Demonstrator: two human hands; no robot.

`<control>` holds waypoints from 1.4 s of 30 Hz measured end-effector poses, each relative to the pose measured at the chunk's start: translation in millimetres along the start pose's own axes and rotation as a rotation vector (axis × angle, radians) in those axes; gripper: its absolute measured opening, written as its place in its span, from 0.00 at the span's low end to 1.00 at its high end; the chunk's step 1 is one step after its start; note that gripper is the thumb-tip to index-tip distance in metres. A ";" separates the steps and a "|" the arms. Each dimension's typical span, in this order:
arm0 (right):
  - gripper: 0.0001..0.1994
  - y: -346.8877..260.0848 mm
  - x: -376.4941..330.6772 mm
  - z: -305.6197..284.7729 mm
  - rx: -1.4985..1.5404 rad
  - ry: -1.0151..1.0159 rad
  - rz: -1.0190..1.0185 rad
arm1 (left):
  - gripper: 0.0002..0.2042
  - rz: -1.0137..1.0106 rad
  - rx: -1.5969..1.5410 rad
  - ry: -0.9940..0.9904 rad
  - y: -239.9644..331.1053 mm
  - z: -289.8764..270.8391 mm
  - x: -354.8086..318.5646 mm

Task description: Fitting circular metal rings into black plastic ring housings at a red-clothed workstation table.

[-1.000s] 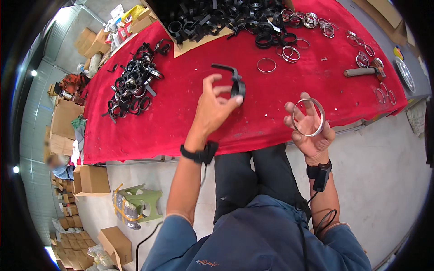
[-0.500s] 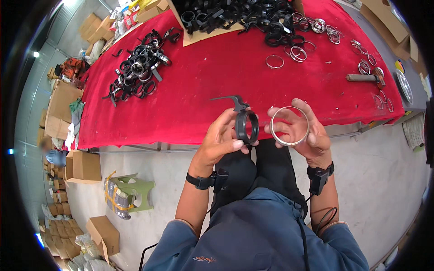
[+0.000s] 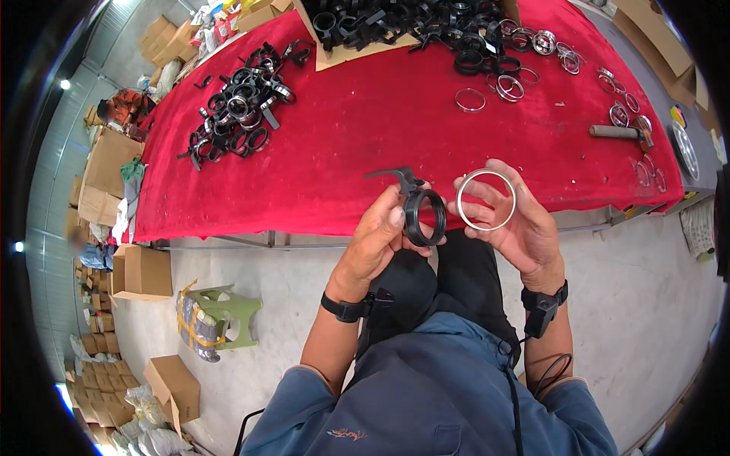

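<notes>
My left hand [image 3: 377, 237] grips a black ring with a lever arm [image 3: 411, 216], its round opening turned partly toward my right hand. The arm of that part sticks out to the upper left. My right hand [image 3: 525, 225] holds a thin silver metal ring [image 3: 461, 208] by its edge, fingers curled behind it. A narrow gap separates the two rings, which hang above the near edge of the red-covered table [image 3: 334, 175].
A pile of black lever rings [image 3: 242, 108] lies on the table's left. An open carton [image 3: 357, 55] of black parts stands at the back. Loose silver rings [image 3: 471, 99] and a hammer [image 3: 616, 131] lie to the right. A green stool [image 3: 242, 310] stands on the floor.
The black ring has turned so that its opening shows more. Both hands have shifted slightly, and the silver ring has risen a little. The view has moved slightly too.
</notes>
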State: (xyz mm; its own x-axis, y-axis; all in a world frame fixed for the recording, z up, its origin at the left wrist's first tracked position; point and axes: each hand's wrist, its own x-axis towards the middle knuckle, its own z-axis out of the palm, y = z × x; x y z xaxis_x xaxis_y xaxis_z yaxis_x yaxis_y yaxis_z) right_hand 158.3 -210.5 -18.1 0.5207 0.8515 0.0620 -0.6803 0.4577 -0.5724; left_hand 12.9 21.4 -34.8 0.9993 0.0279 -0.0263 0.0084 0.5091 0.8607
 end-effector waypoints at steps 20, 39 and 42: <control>0.24 3.8 -7.4 -10.1 -0.120 -0.301 -0.174 | 0.41 0.085 0.042 0.026 10.8 18.0 -15.1; 0.56 -0.9 -9.8 13.9 -0.376 0.032 -0.110 | 0.40 0.107 -0.058 0.057 -1.1 5.3 -20.0; 0.52 -2.3 -13.1 0.0 -0.163 -0.038 -0.082 | 0.40 0.128 -0.053 0.057 2.4 7.3 -20.0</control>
State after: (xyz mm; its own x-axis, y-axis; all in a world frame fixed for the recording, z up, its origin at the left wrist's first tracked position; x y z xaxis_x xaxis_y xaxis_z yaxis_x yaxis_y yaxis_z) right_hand 153.0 -222.7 -17.6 0.5489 0.8236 0.1429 -0.5421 0.4809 -0.6891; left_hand -6.8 15.8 -28.5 0.9882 0.1439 0.0516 -0.1225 0.5431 0.8307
